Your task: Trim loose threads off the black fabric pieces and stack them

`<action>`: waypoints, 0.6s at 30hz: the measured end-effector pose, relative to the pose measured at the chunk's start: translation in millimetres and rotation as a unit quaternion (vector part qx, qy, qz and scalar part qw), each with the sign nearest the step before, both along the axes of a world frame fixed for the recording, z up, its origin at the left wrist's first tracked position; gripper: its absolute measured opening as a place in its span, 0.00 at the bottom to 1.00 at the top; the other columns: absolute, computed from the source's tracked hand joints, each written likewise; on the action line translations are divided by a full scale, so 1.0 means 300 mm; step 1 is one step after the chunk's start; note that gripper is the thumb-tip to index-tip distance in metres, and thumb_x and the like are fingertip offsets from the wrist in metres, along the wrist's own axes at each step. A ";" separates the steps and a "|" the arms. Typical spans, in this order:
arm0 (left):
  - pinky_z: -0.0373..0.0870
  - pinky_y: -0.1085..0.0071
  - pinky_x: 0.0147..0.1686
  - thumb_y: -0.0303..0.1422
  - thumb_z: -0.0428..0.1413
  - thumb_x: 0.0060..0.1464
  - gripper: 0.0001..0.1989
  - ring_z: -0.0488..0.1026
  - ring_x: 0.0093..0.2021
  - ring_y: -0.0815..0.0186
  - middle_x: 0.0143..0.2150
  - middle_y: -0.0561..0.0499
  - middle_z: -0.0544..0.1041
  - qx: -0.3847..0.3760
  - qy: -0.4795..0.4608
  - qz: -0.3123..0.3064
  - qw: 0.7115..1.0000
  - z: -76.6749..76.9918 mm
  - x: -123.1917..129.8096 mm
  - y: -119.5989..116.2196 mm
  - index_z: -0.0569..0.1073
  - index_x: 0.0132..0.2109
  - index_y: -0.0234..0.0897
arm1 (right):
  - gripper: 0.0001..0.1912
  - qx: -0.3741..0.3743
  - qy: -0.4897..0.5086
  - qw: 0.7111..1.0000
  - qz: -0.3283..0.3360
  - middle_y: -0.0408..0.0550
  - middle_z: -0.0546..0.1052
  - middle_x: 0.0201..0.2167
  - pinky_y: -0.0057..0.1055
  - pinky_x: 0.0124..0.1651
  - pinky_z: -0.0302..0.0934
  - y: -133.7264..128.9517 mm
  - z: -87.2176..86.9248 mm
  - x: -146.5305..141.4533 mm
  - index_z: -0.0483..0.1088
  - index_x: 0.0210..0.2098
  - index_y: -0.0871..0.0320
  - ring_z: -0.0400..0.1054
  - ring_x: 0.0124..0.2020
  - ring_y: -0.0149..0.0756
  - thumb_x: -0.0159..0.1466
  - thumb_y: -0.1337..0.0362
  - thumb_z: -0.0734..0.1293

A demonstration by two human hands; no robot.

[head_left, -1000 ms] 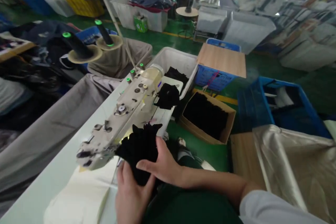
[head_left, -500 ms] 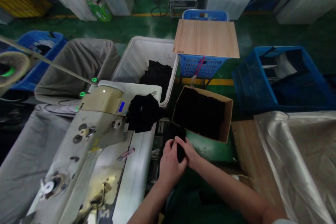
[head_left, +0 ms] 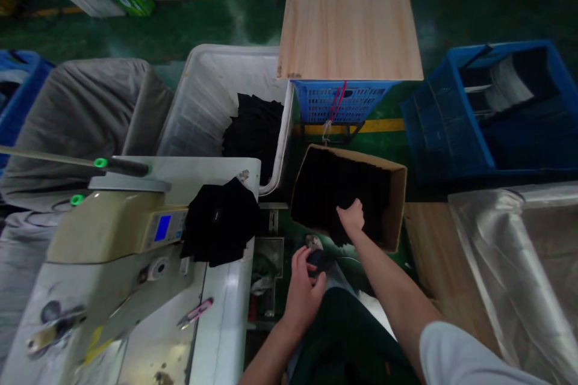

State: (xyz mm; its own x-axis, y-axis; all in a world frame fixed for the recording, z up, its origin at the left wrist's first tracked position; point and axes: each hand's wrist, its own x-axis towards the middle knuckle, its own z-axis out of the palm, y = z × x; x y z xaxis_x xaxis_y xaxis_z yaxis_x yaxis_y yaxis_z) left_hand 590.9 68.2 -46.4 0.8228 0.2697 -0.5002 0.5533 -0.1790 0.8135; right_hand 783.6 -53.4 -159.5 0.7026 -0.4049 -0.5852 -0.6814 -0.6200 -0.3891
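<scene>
black fabric pieces fill a cardboard box, in the head view at one o'clock from the left hand, seemingly set there for easy reach beside the sewing machine. that hand's fingers curl shut around a small dark bundle; the right hand is loosely open, its fingertips touching the stack.

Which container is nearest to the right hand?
The cardboard box of black fabric: the right hand is over it; the white plastic bin is farther.
</scene>
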 end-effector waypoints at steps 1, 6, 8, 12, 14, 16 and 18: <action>0.78 0.65 0.34 0.29 0.52 0.54 0.26 0.73 0.41 0.65 0.64 0.37 0.57 0.001 0.020 0.011 1.000 -0.010 -0.042 0.013 0.61 0.60 0.37 | 0.24 -0.032 0.003 0.999 0.017 0.54 0.65 0.62 0.54 0.59 0.61 0.006 -0.032 0.022 0.64 0.60 0.57 0.64 0.59 0.49 0.68 0.57 0.67; 0.79 0.61 0.34 0.36 0.55 0.53 0.27 0.75 0.42 0.60 0.62 0.35 0.61 0.015 0.113 0.094 0.989 -0.071 -0.236 0.082 0.63 0.59 0.35 | 0.22 -0.128 0.036 0.988 0.084 0.54 0.67 0.60 0.51 0.55 0.65 0.074 -0.187 0.049 0.65 0.59 0.57 0.67 0.56 0.47 0.68 0.58 0.67; 0.79 0.59 0.34 0.38 0.55 0.52 0.28 0.75 0.42 0.59 0.61 0.34 0.61 0.017 0.138 0.123 0.983 -0.087 -0.282 0.098 0.63 0.59 0.34 | 0.21 -0.148 0.056 0.983 0.094 0.53 0.69 0.58 0.49 0.54 0.67 0.116 -0.242 0.039 0.65 0.58 0.57 0.68 0.54 0.45 0.68 0.58 0.67; 0.79 0.60 0.35 0.40 0.56 0.52 0.30 0.76 0.42 0.58 0.60 0.33 0.63 0.001 0.169 0.148 0.974 -0.105 -0.326 0.100 0.63 0.59 0.31 | 0.20 -0.171 0.098 0.977 0.084 0.53 0.70 0.56 0.47 0.52 0.68 0.224 -0.330 0.032 0.66 0.57 0.58 0.69 0.52 0.44 0.69 0.57 0.67; 0.79 0.61 0.35 0.40 0.55 0.53 0.30 0.75 0.42 0.59 0.60 0.34 0.63 -0.002 0.176 0.156 0.972 -0.118 -0.341 0.088 0.63 0.60 0.32 | 0.20 -0.169 0.110 0.976 0.077 0.53 0.70 0.56 0.46 0.52 0.68 0.282 -0.364 0.035 0.67 0.57 0.58 0.70 0.52 0.43 0.69 0.57 0.66; 0.79 0.62 0.35 0.40 0.55 0.53 0.29 0.75 0.42 0.59 0.60 0.34 0.64 0.006 0.175 0.170 0.970 -0.136 -0.356 0.072 0.63 0.60 0.32 | 0.19 -0.153 0.118 0.978 0.079 0.53 0.70 0.56 0.46 0.52 0.68 0.331 -0.394 0.037 0.67 0.57 0.58 0.70 0.51 0.43 0.69 0.57 0.66; 0.78 0.63 0.34 0.41 0.54 0.53 0.29 0.76 0.41 0.59 0.60 0.34 0.64 0.011 0.172 0.182 0.968 -0.152 -0.373 0.059 0.64 0.60 0.32 | 0.19 -0.115 0.126 0.980 0.098 0.53 0.70 0.56 0.46 0.52 0.68 0.362 -0.417 0.035 0.67 0.57 0.58 0.70 0.52 0.43 0.69 0.57 0.66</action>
